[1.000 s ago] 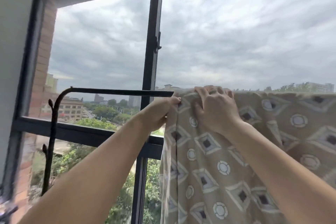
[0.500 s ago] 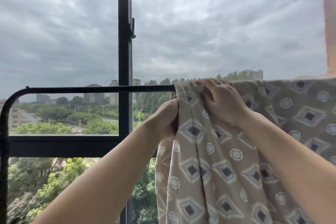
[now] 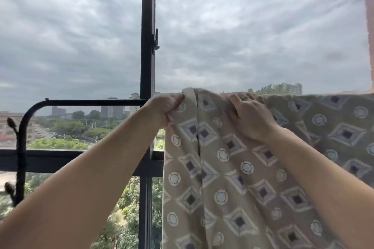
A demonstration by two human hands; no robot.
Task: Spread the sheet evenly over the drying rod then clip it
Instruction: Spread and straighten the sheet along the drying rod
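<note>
Now the left hand [image 3: 165, 110] is pinching the sheet [image 3: 232, 178] edge, the right hand [image 3: 250, 116] gripping it over the rod [image 3: 91, 102]; uneven pulling risks bunching it.

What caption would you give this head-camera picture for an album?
Left hand and right hand grip the patterned sheet draped over the black rod by a window.
</note>
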